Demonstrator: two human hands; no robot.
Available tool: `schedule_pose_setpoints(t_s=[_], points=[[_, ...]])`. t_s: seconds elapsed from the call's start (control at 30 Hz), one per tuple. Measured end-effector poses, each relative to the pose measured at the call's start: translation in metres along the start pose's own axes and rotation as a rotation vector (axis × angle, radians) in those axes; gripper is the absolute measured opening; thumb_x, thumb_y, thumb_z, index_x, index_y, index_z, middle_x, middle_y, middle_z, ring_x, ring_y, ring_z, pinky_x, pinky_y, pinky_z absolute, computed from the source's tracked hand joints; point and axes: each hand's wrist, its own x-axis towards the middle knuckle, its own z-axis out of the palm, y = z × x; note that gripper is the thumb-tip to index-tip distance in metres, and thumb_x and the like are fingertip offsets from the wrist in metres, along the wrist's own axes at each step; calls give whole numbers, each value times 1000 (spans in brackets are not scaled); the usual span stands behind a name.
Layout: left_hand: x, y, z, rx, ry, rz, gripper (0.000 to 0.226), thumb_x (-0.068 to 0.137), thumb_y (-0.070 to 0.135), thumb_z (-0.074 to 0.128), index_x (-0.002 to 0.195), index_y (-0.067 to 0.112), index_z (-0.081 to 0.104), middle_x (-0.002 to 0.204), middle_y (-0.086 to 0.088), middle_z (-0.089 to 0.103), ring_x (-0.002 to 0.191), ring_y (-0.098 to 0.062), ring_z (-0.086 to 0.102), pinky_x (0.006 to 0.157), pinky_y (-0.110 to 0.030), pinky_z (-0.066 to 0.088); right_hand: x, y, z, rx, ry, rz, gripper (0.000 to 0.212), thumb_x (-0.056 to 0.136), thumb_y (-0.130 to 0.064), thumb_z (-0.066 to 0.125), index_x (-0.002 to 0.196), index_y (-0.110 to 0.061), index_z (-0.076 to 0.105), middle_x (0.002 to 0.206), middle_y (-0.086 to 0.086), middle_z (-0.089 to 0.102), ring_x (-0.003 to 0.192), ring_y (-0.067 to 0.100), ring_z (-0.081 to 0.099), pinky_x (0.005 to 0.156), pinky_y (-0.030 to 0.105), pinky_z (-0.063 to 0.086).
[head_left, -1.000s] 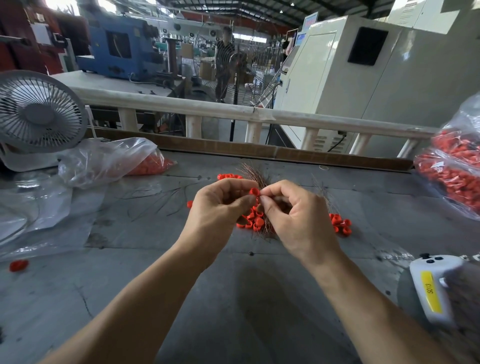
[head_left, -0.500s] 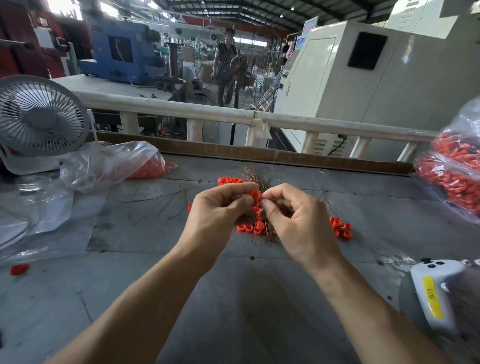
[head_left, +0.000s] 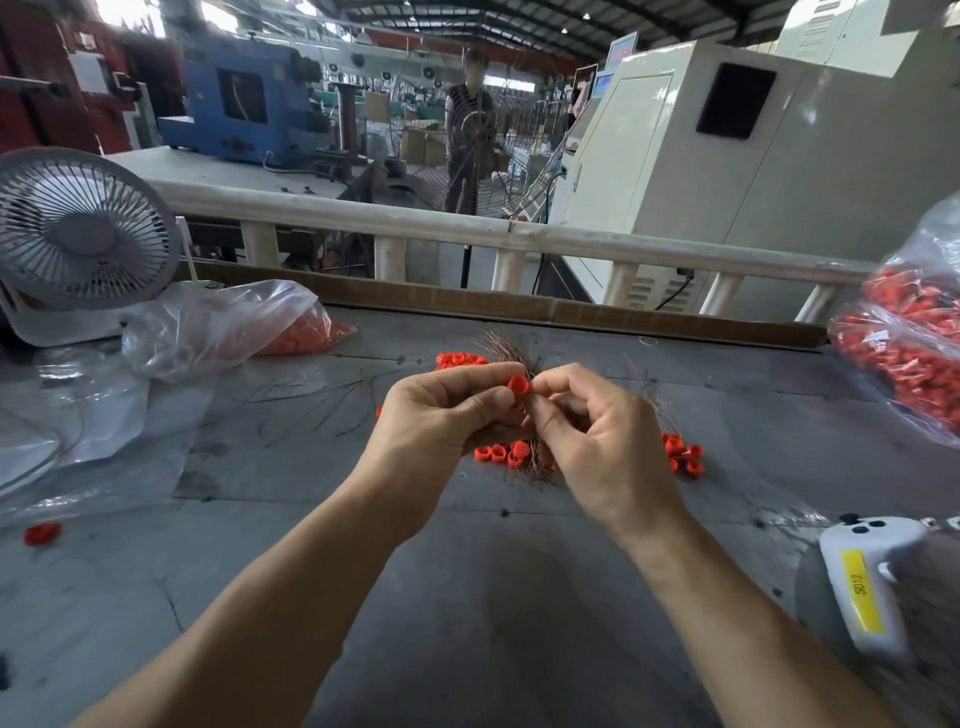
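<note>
Nearest to me lies the grey table (head_left: 467, 613), with a white controller (head_left: 862, 587) bearing a yellow label at its right edge. Both of my forearms reach forward over the table and meet at its middle.

My left hand (head_left: 441, 415) has its fingers curled in, and its thumb and forefinger pinch a red cap (head_left: 518, 385), which is held up off the table between the two hands. My right hand (head_left: 597, 441) is curled as well, with thumb and forefinger tips closed on the cap's right side. I cannot tell whether a wire sits between them.

Just under and behind the hands is a bundle of thin copper wires (head_left: 506, 348), partly hidden by my fingers, with loose red caps (head_left: 498, 453) scattered around it. A single stray cap (head_left: 42, 533) lies well apart at the far left.

Farther back, a clear bag of caps (head_left: 223, 325) slumps on the left below a grey fan (head_left: 78, 228), and a fuller bag (head_left: 914, 338) sits at the right edge. Beyond the pale railing (head_left: 467, 234) are a blue machine (head_left: 244, 104), a cream cabinet (head_left: 727, 156) and a person (head_left: 470, 119) standing in the hall.
</note>
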Motion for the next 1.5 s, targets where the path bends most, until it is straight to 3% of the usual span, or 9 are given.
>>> schedule_pose_setpoints(t_s=[0.2,0.33,0.5,0.83,0.93,1.07,1.27,1.43,1.5], points=[[0,0,0,21,32,19,20,91,1,65,107,5,76,87,-15,76,76,-21,74,73,-28,61,1,-3,0,4,-28,-9,10,99,-19,68,99,-28,71,82,-12,76,78,7,74,67,27,61],[2,-1,-1,-25,52,4,20,93,5,64,110,3,74,91,-19,73,78,-22,72,79,-38,61,0,-5,2,13,-62,-2,18,102,-15,63,111,-30,67,87,-18,76,79,2,73,66,10,51],[1,5,-4,-255,-4,-30,28,87,10,64,112,-1,68,107,-24,74,87,-27,75,72,-32,62,0,-5,0,74,-157,95,21,104,-19,62,122,-30,63,88,-13,78,80,5,73,66,13,50],[11,21,-20,-498,128,53,13,94,7,61,105,1,65,100,-19,74,92,-26,76,77,-27,62,6,6,-8,-9,-128,140,14,101,-17,64,96,-26,73,80,-6,76,74,10,72,65,26,55],[13,25,-26,-524,180,39,9,100,6,57,105,2,64,96,-16,74,89,-23,76,73,-24,61,8,11,-14,-7,-133,179,15,101,-23,63,90,-25,72,71,-2,75,60,15,70,54,19,49],[13,27,-31,-491,226,-42,10,102,7,56,104,1,64,90,-14,75,82,-20,76,69,-23,61,13,20,-19,-30,-60,382,38,103,-45,56,80,-19,71,64,1,74,50,20,69,39,16,40],[12,17,-29,-349,169,-239,12,100,5,57,98,-3,66,85,-16,73,72,-19,74,69,-25,63,14,46,-32,-429,-30,488,20,90,-29,73,71,-25,70,65,-6,72,61,20,70,67,39,60],[11,15,-28,-302,125,-247,16,99,7,59,110,-4,65,85,-14,73,71,-19,73,69,-27,63,12,47,-29,-525,-64,473,17,88,-31,77,72,-31,71,64,-16,66,58,2,61,46,18,43],[11,14,-27,-265,126,-213,19,100,7,58,112,-6,65,84,-14,73,71,-19,72,68,-27,63,11,45,-26,-523,-93,455,17,87,-31,79,72,-33,71,70,-18,67,64,-3,60,49,17,40]])
